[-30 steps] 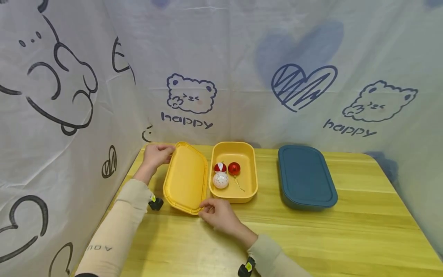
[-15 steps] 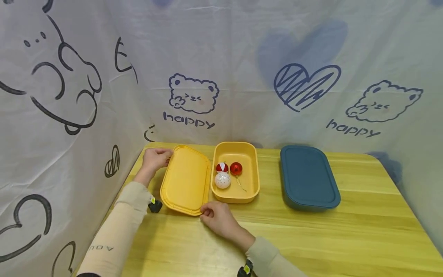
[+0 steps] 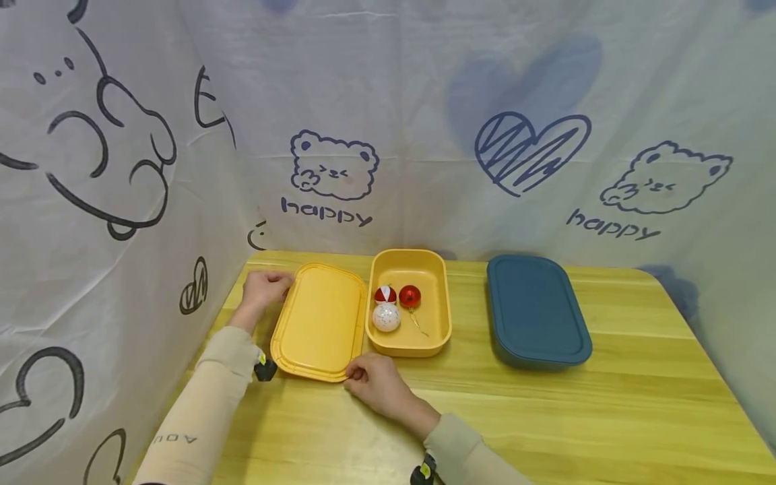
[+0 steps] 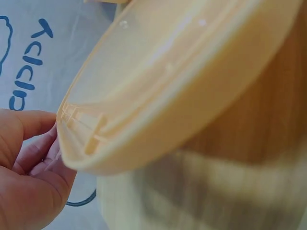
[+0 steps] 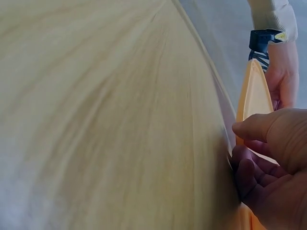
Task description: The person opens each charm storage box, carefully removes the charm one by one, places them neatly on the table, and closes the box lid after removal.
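From my end, white cloth (image 3: pixel 424 87) printed with dark bears, hearts and the word "happy" rises behind the open yellow plastic box (image 3: pixel 418 351), my landmark, and runs on past it to both sides. The yellowish wooden desk (image 3: pixel 545 431) carries that box toward its back edge; plank lines and a soft sheen show in front of it. Well to the right of the box, I see a dark blue rectangular box (image 3: pixel 539 310), closed under its own cover.

Just left of the yellow box is the flat yellow plastic lid (image 3: pixel 321 320) with rounded corners. Its left side is lower than a second ago, so it lies closer to level. I judge its lowering nearly done, though I can't tell whether the whole rim touches down; my left wrist view shows shadow beneath it.

Both hands are nearly closed on it, rim between thumb and curled fingers: the left hand (image 3: pixel 262 291) pinches the far-left corner, the right hand (image 3: pixel 377 384) the corner just in front of the box.

Inside the yellow box I see a white speckled ball (image 3: pixel 386 317), a shiny red ball (image 3: pixel 409 296) with a gold cord (image 3: pixel 417 321), and a red-and-white ball (image 3: pixel 382 295).
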